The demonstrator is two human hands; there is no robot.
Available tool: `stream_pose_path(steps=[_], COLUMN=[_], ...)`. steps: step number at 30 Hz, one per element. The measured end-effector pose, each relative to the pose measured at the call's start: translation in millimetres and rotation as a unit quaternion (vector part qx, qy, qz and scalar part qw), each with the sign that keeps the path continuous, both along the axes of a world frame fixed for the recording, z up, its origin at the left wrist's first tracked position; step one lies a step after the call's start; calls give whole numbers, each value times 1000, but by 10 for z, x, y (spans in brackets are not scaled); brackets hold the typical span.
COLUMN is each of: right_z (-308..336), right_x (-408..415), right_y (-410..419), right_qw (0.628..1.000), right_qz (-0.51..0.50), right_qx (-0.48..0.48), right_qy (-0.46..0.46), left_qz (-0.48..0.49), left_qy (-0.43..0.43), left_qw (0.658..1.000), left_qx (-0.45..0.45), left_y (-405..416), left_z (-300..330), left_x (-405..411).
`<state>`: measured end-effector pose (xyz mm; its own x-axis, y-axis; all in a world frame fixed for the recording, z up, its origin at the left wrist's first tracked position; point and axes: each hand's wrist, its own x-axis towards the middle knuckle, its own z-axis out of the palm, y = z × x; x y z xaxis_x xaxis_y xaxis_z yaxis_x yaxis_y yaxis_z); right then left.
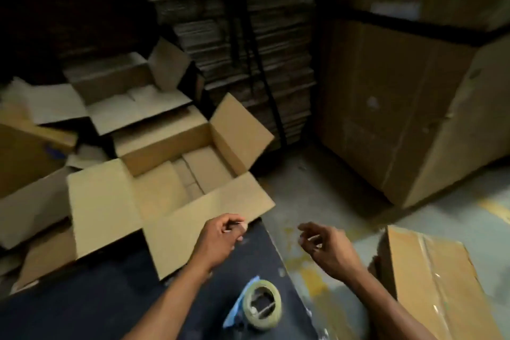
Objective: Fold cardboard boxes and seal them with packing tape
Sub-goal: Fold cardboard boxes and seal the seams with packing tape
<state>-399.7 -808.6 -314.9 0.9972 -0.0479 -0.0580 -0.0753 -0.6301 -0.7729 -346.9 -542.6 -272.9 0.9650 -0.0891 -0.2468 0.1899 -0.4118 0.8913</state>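
Both hands hover above the far right corner of the dark surface (91,309), and neither holds anything. The left hand (220,237) has its fingers loosely curled with the fingertips close to the thumb, just beside the near flap of the open box (176,174); whether it touches the flap cannot be told. The right hand (328,246) hangs past the surface's right edge, over the floor (317,188), fingers relaxed and partly spread.

The open box sits at the far edge of the surface with all four top flaps splayed outward and its bottom flaps closed inside. The tape roll (262,303) on its blue dispenser lies near the right edge of the surface, close to the person and between the forearms. A taped box (430,279) rests on the floor to the right. More open boxes (124,96) are piled at the far left, and bundled flat cartons (248,36) stand behind.

Judged step: starting on another box.

Procedure advice:
1. Take a box by two opposite walls, not by a flap; flaps bend and give poor control.
2. Square it on the surface before folding.
3. Fold the short flaps first, then the long ones, so the seam meets.
4. Hold the seam shut with one hand while the other fetches the tape roll.

Risk: loose flaps overhanging the surface edge can snag.
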Motion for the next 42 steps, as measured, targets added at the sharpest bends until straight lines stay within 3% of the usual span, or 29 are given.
stream_pose_path(steps=[7,16,24,30,34,38,42], right_z=[303,-288,-769,-1072,-892,-206,555], right_x=[545,1622,1833,2009,2099,2136,1929], right_y=[1672,3336,4652,5056,4992,4917,4769], right_qw=[993,940,919,913,913,913,915], right_qz=[121,299,267,197,163,146,150], right_qx=[-12,-158,-290,-354,-373,-370,-351], right_qy=[0,35,18,44,-14,-92,-127], left_qz=[255,448,468,410,358,333,310], left_qy=[38,68,48,154,81,-34,-96], left_qw=[961,886,881,872,910,927,937], left_qx=[-96,-100,-38,-217,-193,-171,-130], left_y=[2049,3281,4197,4510,4499,4418,4372], left_z=[11,-598,-840,-1020,-804,34,805], left_x=[182,441,914,1203,1301,1353,1165])
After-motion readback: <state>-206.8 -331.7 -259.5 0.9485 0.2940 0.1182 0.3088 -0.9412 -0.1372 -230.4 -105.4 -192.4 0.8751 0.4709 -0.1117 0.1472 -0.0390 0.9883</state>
